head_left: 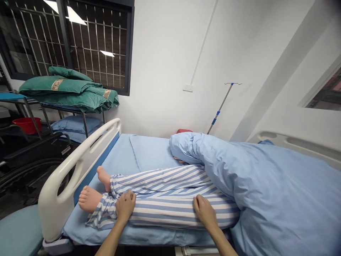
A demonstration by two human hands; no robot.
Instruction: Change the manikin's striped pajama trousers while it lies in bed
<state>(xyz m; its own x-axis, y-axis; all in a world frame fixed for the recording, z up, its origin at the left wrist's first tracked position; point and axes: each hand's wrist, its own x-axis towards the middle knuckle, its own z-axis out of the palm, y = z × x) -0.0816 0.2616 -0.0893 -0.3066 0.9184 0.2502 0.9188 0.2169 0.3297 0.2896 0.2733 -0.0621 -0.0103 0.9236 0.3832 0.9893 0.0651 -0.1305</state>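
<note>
A manikin lies on a hospital bed in blue-and-white striped trousers (165, 192), its bare feet (89, 197) toward the white footboard (71, 167). My left hand (125, 205) rests on the lower leg near the ankle, fingers curled over the cloth. My right hand (204, 211) lies on the thigh, fingers together and bent over the fabric. A light blue quilt (255, 177) is folded back over the upper body and covers it.
A wheelchair (29, 160) stands left of the bed. Behind it a metal rack holds folded green quilts (69, 90), blue pillows (74, 126) and a red basin (26, 124). An IV pole (222, 105) leans by the wall. A white headboard (298, 145) is at right.
</note>
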